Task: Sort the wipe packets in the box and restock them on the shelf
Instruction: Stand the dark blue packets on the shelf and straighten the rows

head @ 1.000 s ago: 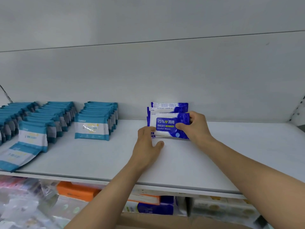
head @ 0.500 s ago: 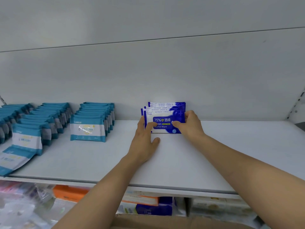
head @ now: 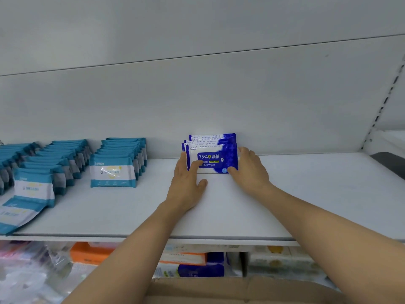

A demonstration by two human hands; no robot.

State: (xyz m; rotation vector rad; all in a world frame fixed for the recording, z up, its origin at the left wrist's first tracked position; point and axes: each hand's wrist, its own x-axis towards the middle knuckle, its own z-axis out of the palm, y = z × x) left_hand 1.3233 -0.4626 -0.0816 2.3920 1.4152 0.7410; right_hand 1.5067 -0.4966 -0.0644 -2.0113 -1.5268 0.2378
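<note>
A small row of blue alcohol wipe packets (head: 212, 157) is stood upright at the back of the white shelf (head: 306, 194), close to or against the rear wall (head: 197, 102), with the front packet's label turned toward the camera. The row is flanked by both hands. The left hand (head: 188, 183) is laid on the shelf surface with its fingers nearly straight, their tips touching the left edge and lower front of the front packet, and the thumb spread out to the right on the shelf. The right hand (head: 249, 170) is set against the right edge of the row, with the fingers lightly bent along the packet's side and the thumb placed at its lower right corner; a light pinch is suggested, though a firm grip cannot be confirmed. Further left on the same shelf, well apart from the blue row, several rows of teal wipe packets (head: 114, 170) are lined up, and one teal packet (head: 17, 213) is seen lying flat at the front left edge. Below the shelf, a lower shelf of mixed packaged goods (head: 188, 262) and the rim of a cardboard box (head: 230, 290) are visible.
</note>
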